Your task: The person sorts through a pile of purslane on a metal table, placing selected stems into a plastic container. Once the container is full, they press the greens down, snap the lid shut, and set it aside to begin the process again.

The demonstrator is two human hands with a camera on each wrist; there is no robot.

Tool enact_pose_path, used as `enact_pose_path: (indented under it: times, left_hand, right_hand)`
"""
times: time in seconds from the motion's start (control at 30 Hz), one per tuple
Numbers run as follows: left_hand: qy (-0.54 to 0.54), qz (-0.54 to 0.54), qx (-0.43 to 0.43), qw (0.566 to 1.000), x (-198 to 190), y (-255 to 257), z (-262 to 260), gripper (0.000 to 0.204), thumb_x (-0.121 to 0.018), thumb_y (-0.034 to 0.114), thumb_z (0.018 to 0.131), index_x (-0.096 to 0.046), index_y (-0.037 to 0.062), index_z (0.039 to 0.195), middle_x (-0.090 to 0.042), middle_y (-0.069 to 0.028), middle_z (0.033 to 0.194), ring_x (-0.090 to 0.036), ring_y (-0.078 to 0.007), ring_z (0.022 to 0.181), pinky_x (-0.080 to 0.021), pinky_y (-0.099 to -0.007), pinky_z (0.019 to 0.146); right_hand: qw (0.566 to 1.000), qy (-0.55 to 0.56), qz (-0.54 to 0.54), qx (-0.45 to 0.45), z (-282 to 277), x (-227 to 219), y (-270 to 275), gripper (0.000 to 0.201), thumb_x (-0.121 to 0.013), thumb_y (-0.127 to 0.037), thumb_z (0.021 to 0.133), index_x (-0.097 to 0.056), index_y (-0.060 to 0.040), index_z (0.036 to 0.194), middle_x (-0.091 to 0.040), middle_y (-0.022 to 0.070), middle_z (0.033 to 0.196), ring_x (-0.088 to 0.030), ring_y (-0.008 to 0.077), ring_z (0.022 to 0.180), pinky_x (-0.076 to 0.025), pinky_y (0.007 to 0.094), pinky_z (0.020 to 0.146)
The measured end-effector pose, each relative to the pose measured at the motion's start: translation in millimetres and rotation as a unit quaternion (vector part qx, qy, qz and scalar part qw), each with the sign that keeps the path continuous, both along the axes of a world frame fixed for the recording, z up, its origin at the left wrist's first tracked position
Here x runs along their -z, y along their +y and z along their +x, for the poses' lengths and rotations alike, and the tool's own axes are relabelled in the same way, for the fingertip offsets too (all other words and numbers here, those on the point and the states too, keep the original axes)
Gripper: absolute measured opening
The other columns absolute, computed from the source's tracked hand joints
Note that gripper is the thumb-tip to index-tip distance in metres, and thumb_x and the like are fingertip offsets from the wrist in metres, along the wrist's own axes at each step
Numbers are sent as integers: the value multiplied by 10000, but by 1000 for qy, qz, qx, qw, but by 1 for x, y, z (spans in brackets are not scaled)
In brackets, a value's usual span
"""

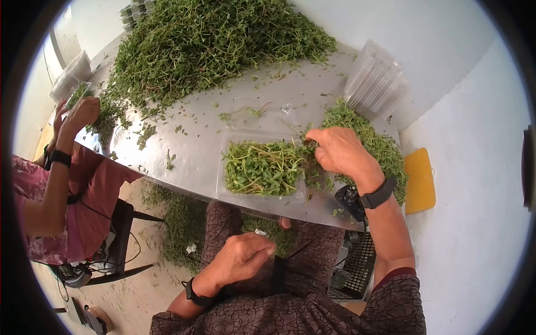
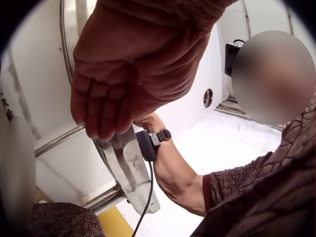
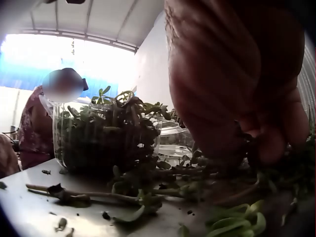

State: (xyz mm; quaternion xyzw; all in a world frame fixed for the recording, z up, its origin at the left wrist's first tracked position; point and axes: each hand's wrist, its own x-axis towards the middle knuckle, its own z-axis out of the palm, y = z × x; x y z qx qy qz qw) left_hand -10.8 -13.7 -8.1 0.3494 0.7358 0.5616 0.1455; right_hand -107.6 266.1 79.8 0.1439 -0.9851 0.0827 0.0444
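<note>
A clear plastic tub [image 1: 221, 177] heaped with green sprigs [image 1: 262, 167] lies at the table's front edge, its lid open behind it. Just right of the tub, the right hand [image 1: 343, 152] reaches down with curled fingers and pinches some green stems, beside a smaller pile of greens [image 1: 363, 131]. In the right wrist view that hand [image 3: 237, 84] is low over loose sprigs [image 3: 237, 222], its fingertips partly hidden. Over the lap, the left hand [image 1: 241, 258] hangs loosely curled. Nothing is in the left hand [image 2: 133, 74] in the left wrist view.
A large heap of greens [image 1: 212, 44] covers the table's back. Stacked clear tubs [image 1: 375, 78] stand at the back right, near a yellow board [image 1: 420, 180]. Another person [image 1: 50, 195] sits at left handling greens. A black crate [image 1: 360, 268] stands below the table's right end.
</note>
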Motion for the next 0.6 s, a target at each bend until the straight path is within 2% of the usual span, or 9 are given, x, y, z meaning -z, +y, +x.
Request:
enact_pose_path:
  times: [0.1, 0.17, 0.27, 0.33, 0.37, 0.43, 0.47, 0.53, 0.6]
  left_hand:
    - [6, 6, 2, 1000, 1, -1, 0, 117, -633, 37, 830, -688, -30, 907, -685, -175, 828, -674, -349, 776, -549, -399, 696]
    - [6, -7, 7, 1000, 1, -3, 0, 105, -645, 51, 862, -697, -3, 934, -724, -136, 915, -701, -306, 828, -567, -374, 712]
    - [4, -15, 8, 1000, -2, -4, 3, 106, -643, 54, 863, -697, -5, 933, -723, -135, 913, -700, -306, 835, -564, -378, 717]
    - [8, -13, 8, 1000, -2, -4, 5, 106, -642, 53, 863, -698, -6, 931, -723, -135, 912, -699, -308, 833, -563, -380, 718]
    - [11, -12, 7, 1000, -2, -5, 6, 106, -641, 53, 863, -698, -7, 929, -722, -135, 910, -699, -309, 831, -562, -382, 719]
    - [13, -11, 7, 1000, -3, -5, 7, 106, -640, 50, 862, -697, -10, 928, -723, -134, 912, -698, -310, 830, -561, -382, 720]
    - [13, -11, 8, 1000, -4, -5, 9, 105, -640, 48, 861, -696, -13, 926, -723, -134, 913, -698, -311, 829, -561, -382, 722]
    - [15, -12, 11, 1000, -4, -4, 11, 108, -640, 46, 862, -698, -15, 929, -722, -140, 914, -698, -311, 831, -560, -381, 724]
    - [18, -14, 11, 1000, -5, -4, 13, 111, -640, 45, 862, -700, -17, 932, -721, -145, 915, -699, -311, 833, -560, -381, 727]
  right_hand:
    - [1000, 10, 26, 2, 0, 3, 6, 227, -561, -26, 684, -669, -25, 884, -598, 213, 668, -583, 389, 631, -465, 468, 609]
    - [999, 18, 34, 5, 5, 2, 10, 152, -557, -30, 686, -646, -15, 808, -596, 210, 666, -575, 387, 621, -457, 466, 599]
    - [998, 12, -32, 49, 17, -4, 14, 85, -560, -33, 692, -607, -13, 759, -584, 202, 656, -543, 397, 598, -434, 456, 577]
    - [992, 72, -86, 63, 26, -6, 16, 32, -574, -23, 733, -572, 2, 753, -540, 157, 603, -522, 315, 539, -409, 427, 546]
    - [992, 74, -85, 63, 31, -8, 17, 32, -574, -23, 733, -572, 2, 753, -540, 157, 603, -522, 315, 539, -409, 427, 546]
    - [978, 24, -166, 128, 41, -13, 19, 51, -586, -17, 801, -561, 10, 766, -516, 74, 589, -512, 176, 539, -413, 358, 521]
    - [978, 25, -165, 127, 46, -17, 18, 51, -586, -17, 801, -561, 10, 766, -516, 74, 589, -512, 176, 539, -413, 358, 521]
    - [946, -25, -272, 174, 56, -27, 14, 82, -591, -26, 850, -557, 16, 789, -511, 12, 626, -486, 80, 571, -413, 287, 512]
    - [944, -11, -286, 162, 63, -33, 12, 76, -590, -28, 854, -562, 17, 800, -522, 7, 639, -488, 76, 564, -417, 273, 513]
